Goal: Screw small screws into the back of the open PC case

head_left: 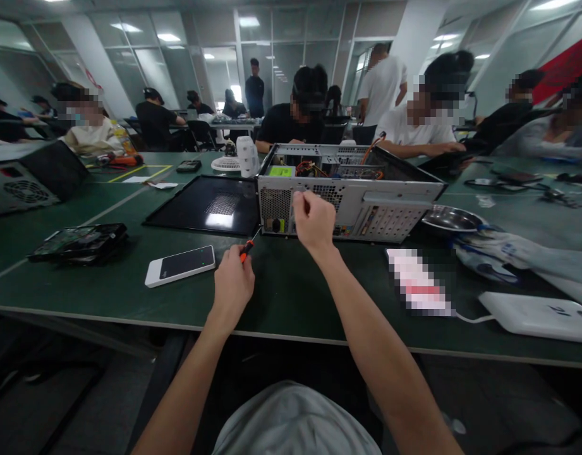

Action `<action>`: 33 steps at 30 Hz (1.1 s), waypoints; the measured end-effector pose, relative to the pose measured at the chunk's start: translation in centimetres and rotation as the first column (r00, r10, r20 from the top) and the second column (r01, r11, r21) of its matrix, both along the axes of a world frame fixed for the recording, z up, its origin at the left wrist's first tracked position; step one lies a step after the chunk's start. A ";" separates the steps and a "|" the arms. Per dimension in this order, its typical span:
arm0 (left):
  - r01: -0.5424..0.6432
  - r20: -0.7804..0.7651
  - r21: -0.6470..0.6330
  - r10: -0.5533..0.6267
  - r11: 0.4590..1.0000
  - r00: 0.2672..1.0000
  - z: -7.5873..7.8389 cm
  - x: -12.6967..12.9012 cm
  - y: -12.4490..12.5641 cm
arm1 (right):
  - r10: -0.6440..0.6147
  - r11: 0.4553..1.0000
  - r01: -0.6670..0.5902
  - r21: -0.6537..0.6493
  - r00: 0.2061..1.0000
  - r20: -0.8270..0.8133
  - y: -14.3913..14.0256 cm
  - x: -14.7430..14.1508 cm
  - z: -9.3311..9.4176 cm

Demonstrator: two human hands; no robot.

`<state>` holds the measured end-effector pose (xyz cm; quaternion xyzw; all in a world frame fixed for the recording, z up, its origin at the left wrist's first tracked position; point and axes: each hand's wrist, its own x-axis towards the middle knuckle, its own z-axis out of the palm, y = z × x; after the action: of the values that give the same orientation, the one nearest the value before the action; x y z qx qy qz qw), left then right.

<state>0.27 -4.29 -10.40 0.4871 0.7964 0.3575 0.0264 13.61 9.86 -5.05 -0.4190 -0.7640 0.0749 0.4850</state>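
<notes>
A desktop computer case (pixel 352 199) lies on its side with its top open, its grey back panel facing me. Colored wires and a power supply with a bright green label (pixel 281 171) show inside. My left hand (pixel 232 281) is closed around a screwdriver (pixel 246 250) with an orange and black handle, its thin shaft pointing at the case's lower left corner. Whether its tip touches the case, I cannot tell. In front of the back panel, my right hand (pixel 315 221) is curled closed. Anything between its fingers is hidden.
Left of the case lies a black side panel (pixel 205 205). Nearer me are a white device with a dark screen (pixel 181 265) and stacked drives (pixel 79 243). A metal bowl (pixel 454 219), a phone (pixel 419 281) and a white power bank (pixel 539 315) lie right. People sit across the table.
</notes>
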 end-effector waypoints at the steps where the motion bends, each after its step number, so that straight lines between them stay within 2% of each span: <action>1: -0.015 -0.079 -0.026 0.013 1.000 0.997 0.2 0.3 0.0 | -0.050 0.995 0.053 0.083 0.998 -0.029 0.4 0.5 0.2; 3: -0.036 -0.153 -0.064 0.026 0.997 0.988 0.5 0.6 0.0 | -0.131 0.971 0.141 0.194 0.989 -0.063 1.2 1.6 0.2; 6: -0.014 -0.102 -0.016 0.012 1.000 0.995 0.4 0.4 0.3 | -0.254 0.924 0.259 0.280 0.966 -0.054 2.2 2.8 0.0; 8: 0.027 0.064 0.079 -0.032 0.996 0.997 0.1 0.0 0.6 | -0.358 0.888 0.355 0.291 0.933 -0.047 2.6 3.3 -0.3; 9: 0.035 0.206 0.124 -0.060 0.992 0.977 0.0 -0.2 0.8 | -0.402 0.874 0.396 0.282 0.915 -0.037 2.8 3.4 -0.5; 10: 0.030 0.383 0.157 -0.089 0.987 0.919 0.0 -0.3 1.0 | -0.434 0.866 0.424 0.264 0.901 -0.020 2.9 3.4 -0.6; 11: 0.016 0.574 0.173 -0.114 0.985 0.811 0.1 -0.4 1.2 | -0.454 0.865 0.440 0.244 0.891 0.004 3.0 3.4 -0.8; 12: 0.000 0.746 0.177 -0.134 0.984 0.652 0.4 -0.4 1.4 | -0.463 0.866 0.446 0.225 0.886 0.030 3.1 3.4 -0.9; 13: -0.009 0.876 0.176 -0.152 0.984 0.458 0.7 -0.4 1.5 | -0.467 0.869 0.448 0.211 0.883 0.051 3.1 3.4 -1.0; 15: -0.007 0.979 0.191 -0.190 0.982 0.072 1.7 -0.5 1.7 | -0.471 0.870 0.449 0.201 0.879 0.073 3.2 3.4 -1.1; 17: 0.028 0.951 0.181 -0.168 0.983 -0.261 2.6 -0.7 1.8 | -0.473 0.870 0.451 0.200 0.878 0.074 3.2 3.4 -1.1; 18: 0.029 0.912 0.181 -0.156 0.983 -0.380 3.0 -0.9 1.8 | -0.471 0.871 0.451 0.198 0.879 0.072 3.2 3.5 -1.1; 19: 0.018 0.872 0.185 -0.156 0.983 -0.463 3.2 -1.0 1.8 | -0.469 0.872 0.449 0.195 0.880 0.069 3.2 3.5 -1.1; 20: 0.003 0.840 0.188 -0.159 0.982 -0.518 3.4 -1.1 1.8 | -0.466 0.874 0.448 0.191 0.882 0.066 3.2 3.5 -1.0; 22: -0.023 0.807 0.194 -0.173 0.981 -0.564 3.4 -1.3 1.7 | -0.461 0.877 0.444 0.186 0.885 0.061 3.3 3.5 -1.0; 25: -0.010 0.822 0.175 -0.152 0.985 -0.549 3.0 -1.1 1.6 | -0.455 0.879 0.439 0.187 0.889 0.053 3.4 3.5 -1.0; 26: -0.001 0.850 0.159 -0.137 0.987 -0.508 2.8 -0.9 1.6 | -0.454 0.879 0.438 0.189 0.889 0.053 3.5 3.5 -1.0; 27: 0.004 0.890 0.142 -0.126 0.990 -0.438 2.6 -0.7 1.7 | -0.456 0.878 0.439 0.192 0.889 0.052 3.5 3.5 -1.1; 28: 0.010 0.935 0.127 -0.117 0.992 -0.335 2.3 -0.5 1.8 | -0.459 0.876 0.442 0.195 0.887 0.051 3.5 3.5 -1.1; 29: 0.016 0.974 0.117 -0.111 0.993 -0.200 2.0 -0.4 1.9 | -0.462 0.874 0.444 0.197 0.885 0.052 3.5 3.5 -1.0; 31: 0.033 0.984 0.106 -0.110 0.994 0.140 1.2 -0.1 2.1 | -0.465 0.872 0.447 0.201 0.884 0.052 3.5 3.6 -1.0; 33: 0.030 0.851 0.090 -0.092 0.996 0.518 0.6 -0.2 2.3 | -0.462 0.873 0.444 0.201 0.885 0.050 3.4 3.6 -1.0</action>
<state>0.12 -2.01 -9.80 0.2778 0.6519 0.5741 0.4102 17.20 13.27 -6.02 -0.5430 -0.6705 -0.1318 0.4881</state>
